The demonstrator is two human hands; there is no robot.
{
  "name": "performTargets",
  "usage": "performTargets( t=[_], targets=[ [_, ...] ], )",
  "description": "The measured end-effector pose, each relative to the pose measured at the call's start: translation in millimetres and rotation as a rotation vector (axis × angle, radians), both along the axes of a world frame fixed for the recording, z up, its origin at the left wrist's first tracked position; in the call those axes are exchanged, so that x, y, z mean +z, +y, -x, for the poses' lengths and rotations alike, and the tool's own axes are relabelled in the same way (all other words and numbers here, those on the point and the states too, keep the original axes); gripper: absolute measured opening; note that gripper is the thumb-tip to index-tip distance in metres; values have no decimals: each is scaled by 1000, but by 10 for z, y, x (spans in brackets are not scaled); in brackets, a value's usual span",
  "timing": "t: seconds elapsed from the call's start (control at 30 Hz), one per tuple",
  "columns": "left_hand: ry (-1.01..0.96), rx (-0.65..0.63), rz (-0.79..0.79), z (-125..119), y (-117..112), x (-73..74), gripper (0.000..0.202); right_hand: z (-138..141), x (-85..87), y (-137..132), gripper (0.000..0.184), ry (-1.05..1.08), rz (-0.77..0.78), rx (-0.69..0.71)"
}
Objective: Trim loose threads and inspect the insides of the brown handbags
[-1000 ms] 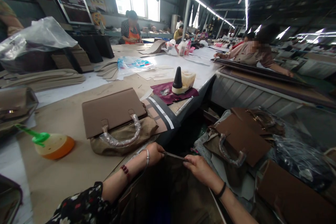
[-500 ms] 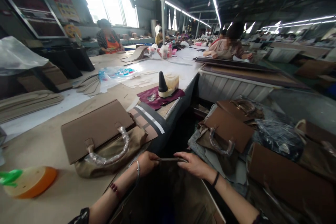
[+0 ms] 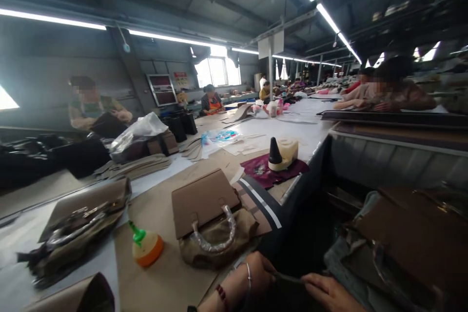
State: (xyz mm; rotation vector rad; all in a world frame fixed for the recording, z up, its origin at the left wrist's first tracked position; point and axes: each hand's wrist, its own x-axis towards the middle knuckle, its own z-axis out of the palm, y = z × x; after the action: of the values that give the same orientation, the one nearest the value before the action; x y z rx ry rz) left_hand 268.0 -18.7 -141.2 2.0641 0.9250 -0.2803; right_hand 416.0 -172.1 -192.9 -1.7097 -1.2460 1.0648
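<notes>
One olive cloth bag with a taupe flap and plastic-wrapped handles (image 3: 73, 253) lies far to the left of my fingers. Behind it, well beyond their reach, a co-worker in a green top (image 3: 93, 107) has both hands at a black piece (image 3: 107, 126). Nearer to my left fingers, a translucent squeeze bottle with a green spout and orange liquid (image 3: 148, 251) stands on a sheet of tan paper (image 3: 157, 212). Between that bottle and my fingers, just ahead of my left hand (image 3: 256, 273), sits a handbag with a smooth taupe flap, crumpled olive body and looped plastic-wrapped handle (image 3: 208, 202). My left fingers are curled and pinching one end of a dark, limp piece of material (image 3: 288, 279), whose edge runs across to my right hand; its lower part is too dim to make out. Straight beyond that edge, out of fingers' reach, a purple cloth (image 3: 265, 179) bears a cream container with a black cone (image 3: 288, 152). My right hand (image 3: 332, 293) has its fingers close together at the edge's other end; how tightly they grip, I cannot tell. To the right of those fingers, brown flapped bags (image 3: 402, 224) lie heaped, apart from them.
</notes>
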Motion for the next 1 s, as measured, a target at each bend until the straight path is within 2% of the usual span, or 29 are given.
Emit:
performTargets(
  t=[0.13, 0.3, 0.4, 0.53, 0.63, 0.73, 1.0],
  targets=[
    [-34, 10, 20, 47, 10, 57, 25, -11, 8, 30, 42, 34, 23, -5],
    [-85, -31, 60, 139, 69, 122, 29, 115, 268, 44, 35, -85, 12, 3],
    [-100, -88, 116, 178, 146, 96, 29, 181, 383, 56, 29, -248, 32, -5],
    [-141, -166, 199, 209, 219, 21, 33, 235, 452, 28, 24, -299, 89, -79],
    [-161, -186, 253, 230, 221, -2, 39, 273, 505, -2, 26, -318, 92, -74],
    [-173, -193, 278, 247, 198, 17, 37, 291, 528, -1, 29, -344, 81, -60],
    [-175, -159, 233, 255, 200, 37, 33, 291, 489, 75, 20, -367, 103, -34]
  ],
)
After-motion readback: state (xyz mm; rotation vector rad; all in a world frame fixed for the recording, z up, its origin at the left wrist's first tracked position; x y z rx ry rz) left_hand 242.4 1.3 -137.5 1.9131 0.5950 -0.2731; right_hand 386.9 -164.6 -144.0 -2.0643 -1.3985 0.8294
